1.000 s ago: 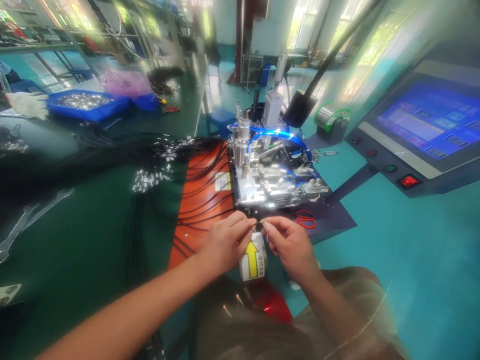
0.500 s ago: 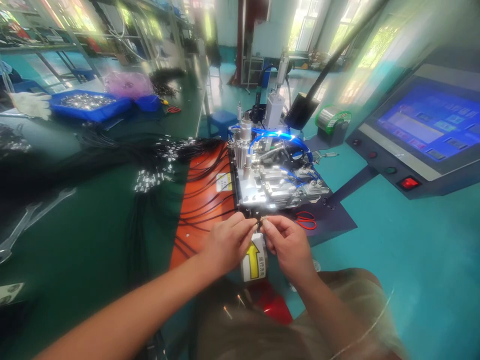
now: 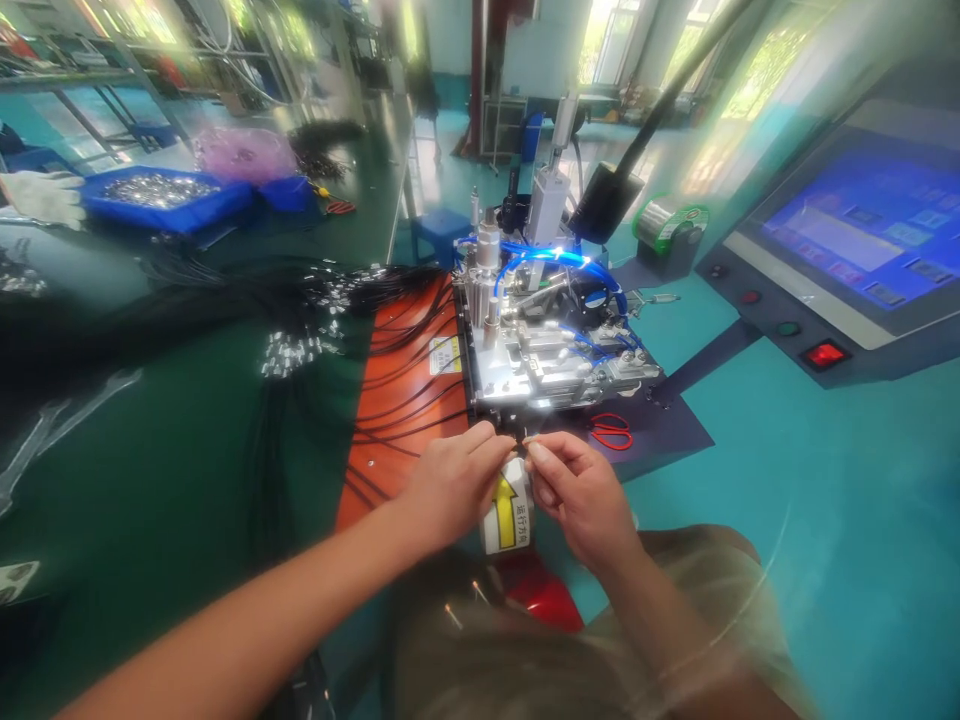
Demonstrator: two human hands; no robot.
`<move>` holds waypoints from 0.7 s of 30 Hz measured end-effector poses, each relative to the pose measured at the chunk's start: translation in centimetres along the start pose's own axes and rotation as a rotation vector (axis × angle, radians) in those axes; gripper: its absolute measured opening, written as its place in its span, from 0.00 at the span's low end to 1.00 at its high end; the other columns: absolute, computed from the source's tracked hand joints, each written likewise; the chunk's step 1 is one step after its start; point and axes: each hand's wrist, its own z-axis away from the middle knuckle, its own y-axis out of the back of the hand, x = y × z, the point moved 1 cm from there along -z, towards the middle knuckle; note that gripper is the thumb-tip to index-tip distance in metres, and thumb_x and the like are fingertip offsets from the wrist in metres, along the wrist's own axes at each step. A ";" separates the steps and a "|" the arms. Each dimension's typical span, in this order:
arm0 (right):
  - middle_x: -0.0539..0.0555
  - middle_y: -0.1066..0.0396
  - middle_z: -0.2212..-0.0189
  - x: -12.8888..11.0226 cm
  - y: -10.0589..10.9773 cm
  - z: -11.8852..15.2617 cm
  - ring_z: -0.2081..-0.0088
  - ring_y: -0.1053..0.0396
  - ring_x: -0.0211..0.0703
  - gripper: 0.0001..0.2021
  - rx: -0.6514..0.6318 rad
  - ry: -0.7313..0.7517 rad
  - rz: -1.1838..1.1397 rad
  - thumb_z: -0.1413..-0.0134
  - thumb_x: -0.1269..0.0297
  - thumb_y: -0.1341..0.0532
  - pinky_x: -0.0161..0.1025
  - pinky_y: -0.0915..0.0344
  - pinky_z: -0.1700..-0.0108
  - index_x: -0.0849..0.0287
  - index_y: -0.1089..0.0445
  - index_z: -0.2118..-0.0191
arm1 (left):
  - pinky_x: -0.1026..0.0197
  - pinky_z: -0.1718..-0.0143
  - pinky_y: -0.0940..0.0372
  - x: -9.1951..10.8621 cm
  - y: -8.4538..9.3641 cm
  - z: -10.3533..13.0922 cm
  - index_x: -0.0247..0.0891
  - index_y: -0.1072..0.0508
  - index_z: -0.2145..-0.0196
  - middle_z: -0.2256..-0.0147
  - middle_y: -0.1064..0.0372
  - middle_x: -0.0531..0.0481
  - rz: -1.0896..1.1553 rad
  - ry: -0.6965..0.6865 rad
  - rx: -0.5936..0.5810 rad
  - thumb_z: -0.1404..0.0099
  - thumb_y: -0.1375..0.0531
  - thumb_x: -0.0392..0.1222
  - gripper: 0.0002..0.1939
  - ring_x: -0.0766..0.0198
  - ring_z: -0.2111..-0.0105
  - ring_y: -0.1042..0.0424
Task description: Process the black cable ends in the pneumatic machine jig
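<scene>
My left hand (image 3: 459, 482) is closed in a pinch just in front of the metal machine (image 3: 555, 345). Close beside it, my right hand (image 3: 583, 492) pinches too, thumb against forefinger. A tiny dark piece shows between the two sets of fingertips, too small to name. Below the fingers is a white label with a yellow arrow (image 3: 508, 515) on a rounded part. Black cables (image 3: 409, 400) run across the orange board (image 3: 360, 500) left of the machine, some ending near my left hand.
Red-handled scissors (image 3: 612, 431) lie right of my hands. A screen panel (image 3: 862, 240) stands at the right, by a solder wire spool (image 3: 667, 228). To the left are wrenches (image 3: 56, 435), bundled cables with metal ends (image 3: 296, 352) and a blue tray (image 3: 169, 200) of small metal parts.
The view has shifted slightly, with the machine a little higher in it. My fingertips are marginally farther apart; both hands keep their pinch.
</scene>
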 end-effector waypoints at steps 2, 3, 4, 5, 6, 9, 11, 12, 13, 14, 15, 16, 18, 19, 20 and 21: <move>0.48 0.32 0.74 -0.6 1.1 0.1 0.79 0.40 0.32 0.11 -0.071 -0.024 0.147 0.45 0.59 0.32 0.30 0.43 0.80 0.59 0.29 0.59 | 0.61 0.76 0.48 0.0 0.1 0.0 0.37 0.27 0.58 0.70 0.37 0.51 -0.050 -0.001 -0.022 0.31 0.49 0.36 0.11 0.64 0.73 0.37; 0.48 0.32 0.73 -1.0 1.6 0.1 0.78 0.38 0.33 0.13 -0.102 -0.028 0.215 0.46 0.59 0.31 0.30 0.40 0.79 0.58 0.29 0.58 | 0.61 0.76 0.49 0.1 0.1 0.0 0.37 0.27 0.58 0.70 0.37 0.51 -0.069 -0.002 -0.029 0.31 0.49 0.36 0.11 0.64 0.73 0.37; 0.48 0.32 0.72 -1.3 2.0 0.1 0.76 0.37 0.34 0.14 -0.123 -0.033 0.274 0.47 0.59 0.31 0.31 0.38 0.78 0.58 0.29 0.57 | 0.61 0.77 0.49 0.1 0.0 0.0 0.37 0.27 0.58 0.70 0.37 0.51 -0.083 -0.003 -0.033 0.31 0.49 0.36 0.11 0.64 0.73 0.38; 0.48 0.32 0.71 -1.6 2.4 0.0 0.75 0.37 0.35 0.15 -0.131 -0.037 0.323 0.47 0.59 0.30 0.31 0.37 0.77 0.57 0.29 0.56 | 0.60 0.77 0.50 0.1 0.0 0.0 0.38 0.27 0.58 0.70 0.37 0.51 -0.094 -0.006 -0.035 0.31 0.50 0.36 0.12 0.64 0.74 0.38; 0.48 0.32 0.72 -1.9 2.6 -0.1 0.75 0.36 0.35 0.14 -0.130 -0.038 0.366 0.46 0.58 0.31 0.31 0.36 0.76 0.57 0.29 0.57 | 0.60 0.77 0.50 0.1 -0.1 0.0 0.38 0.27 0.58 0.70 0.37 0.51 -0.103 -0.009 -0.036 0.31 0.50 0.36 0.12 0.64 0.74 0.39; 0.48 0.33 0.76 -2.5 2.7 -0.5 0.76 0.36 0.36 0.12 -0.103 -0.030 0.473 0.40 0.54 0.36 0.32 0.36 0.74 0.58 0.29 0.61 | 0.60 0.77 0.51 0.1 -0.3 0.1 0.38 0.26 0.58 0.71 0.38 0.51 -0.120 -0.021 -0.031 0.30 0.50 0.35 0.13 0.64 0.75 0.40; 0.48 0.34 0.77 -2.6 2.4 -0.8 0.76 0.37 0.36 0.13 -0.089 -0.018 0.519 0.38 0.53 0.39 0.33 0.37 0.74 0.58 0.30 0.65 | 0.60 0.77 0.51 0.0 -0.4 0.2 0.39 0.26 0.58 0.71 0.38 0.52 -0.129 -0.031 -0.024 0.30 0.50 0.35 0.13 0.64 0.74 0.39; 0.47 0.34 0.78 -2.6 2.3 -0.9 0.76 0.37 0.36 0.13 -0.087 -0.012 0.533 0.37 0.53 0.40 0.33 0.37 0.74 0.58 0.31 0.67 | 0.60 0.77 0.50 -0.1 -0.5 0.2 0.39 0.27 0.58 0.71 0.38 0.52 -0.134 -0.034 -0.022 0.30 0.50 0.35 0.12 0.64 0.74 0.39; 0.47 0.35 0.78 -2.6 2.2 -1.1 0.76 0.38 0.36 0.14 -0.088 -0.007 0.542 0.37 0.53 0.40 0.32 0.38 0.74 0.58 0.32 0.68 | 0.60 0.77 0.50 -0.1 -0.5 0.2 0.38 0.27 0.58 0.71 0.38 0.51 -0.138 -0.035 -0.022 0.30 0.50 0.35 0.12 0.64 0.74 0.39; 0.47 0.36 0.78 -2.6 2.2 -1.1 0.76 0.38 0.36 0.14 -0.091 -0.001 0.551 0.37 0.53 0.40 0.32 0.38 0.74 0.58 0.32 0.69 | 0.60 0.77 0.50 -0.1 -0.5 0.2 0.38 0.27 0.58 0.70 0.38 0.51 -0.143 -0.033 -0.023 0.30 0.50 0.35 0.12 0.64 0.74 0.39; 0.46 0.36 0.78 -2.6 2.1 -1.2 0.76 0.39 0.36 0.13 -0.094 0.005 0.558 0.37 0.54 0.41 0.32 0.39 0.74 0.57 0.33 0.69 | 0.60 0.77 0.50 -0.1 -0.5 0.2 0.39 0.27 0.58 0.70 0.37 0.51 -0.148 -0.031 -0.023 0.30 0.50 0.35 0.12 0.64 0.74 0.38; 0.46 0.37 0.79 -2.6 2.1 -1.3 0.76 0.39 0.37 0.13 -0.095 0.011 0.566 0.37 0.54 0.41 0.32 0.40 0.74 0.57 0.33 0.69 | 0.60 0.77 0.50 -0.1 -0.6 0.2 0.39 0.27 0.58 0.70 0.37 0.51 -0.153 -0.030 -0.022 0.30 0.50 0.35 0.12 0.64 0.74 0.38; 0.46 0.38 0.79 -2.5 2.1 -1.4 0.76 0.40 0.37 0.12 -0.094 0.023 0.586 0.37 0.55 0.41 0.32 0.41 0.75 0.57 0.34 0.69 | 0.59 0.77 0.49 -0.1 -0.6 0.2 0.39 0.27 0.58 0.70 0.37 0.51 -0.161 -0.029 -0.021 0.30 0.50 0.35 0.12 0.64 0.74 0.38; 0.45 0.38 0.79 -2.5 2.1 -1.4 0.77 0.40 0.37 0.12 -0.094 0.029 0.598 0.38 0.55 0.41 0.32 0.42 0.75 0.57 0.34 0.69 | 0.59 0.77 0.49 -0.1 -0.6 0.2 0.39 0.27 0.58 0.70 0.37 0.51 -0.162 -0.028 -0.021 0.30 0.50 0.35 0.12 0.64 0.73 0.38; 0.45 0.39 0.79 -2.5 2.1 -1.4 0.77 0.41 0.37 0.12 -0.094 0.035 0.610 0.38 0.56 0.41 0.33 0.43 0.75 0.57 0.35 0.70 | 0.59 0.77 0.49 0.0 -0.6 0.2 0.40 0.27 0.58 0.70 0.37 0.51 -0.162 -0.028 -0.023 0.30 0.50 0.35 0.12 0.63 0.73 0.37; 0.45 0.39 0.79 -2.5 2.1 -1.5 0.77 0.41 0.37 0.13 -0.094 0.043 0.625 0.38 0.56 0.41 0.33 0.43 0.75 0.56 0.35 0.70 | 0.59 0.77 0.49 0.0 -0.6 0.2 0.40 0.27 0.57 0.70 0.37 0.52 -0.163 -0.027 -0.026 0.30 0.50 0.35 0.12 0.63 0.73 0.37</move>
